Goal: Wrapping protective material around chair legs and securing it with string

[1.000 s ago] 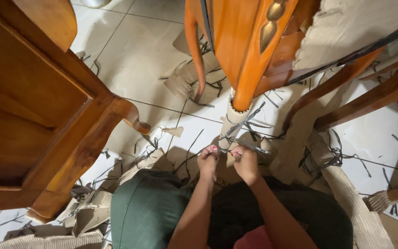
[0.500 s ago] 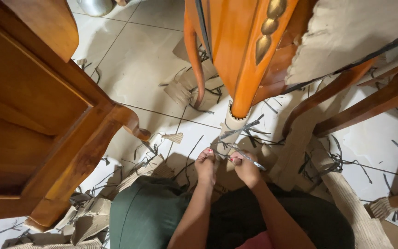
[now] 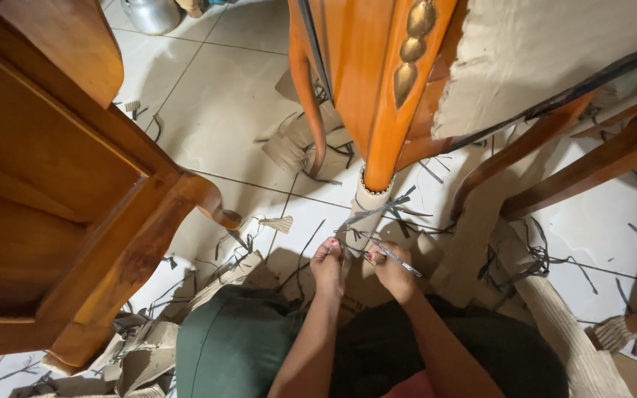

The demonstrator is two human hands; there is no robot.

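Looking straight down now: my left hand (image 3: 327,267) is pinched nearly closed, fingertips on a dark plastic strap (image 3: 377,214) right beside the wrapped foot (image 3: 369,210) of the orange chair leg (image 3: 388,110). My right hand (image 3: 394,273) is curled tight around a thin metal tool (image 3: 396,259), its tip angled out to the right; whether it is a blade or a pen I cannot tell. The two hands sit just beside each other, low at the base of that leg, and the strap ends fan out from the cardboard wrap between and above them.

Around them, the tiled floor (image 3: 230,110) is littered with cut strap pieces and torn cardboard (image 3: 300,144). A big brown wooden cabinet (image 3: 53,191) crowds the left, its curved foot near my knee. On the right, more wooden legs (image 3: 591,166) cross over, one rope-wrapped (image 3: 554,302), with a cardboard sheet (image 3: 554,51) hanging above. A metal pot (image 3: 152,13) stands at the top edge.
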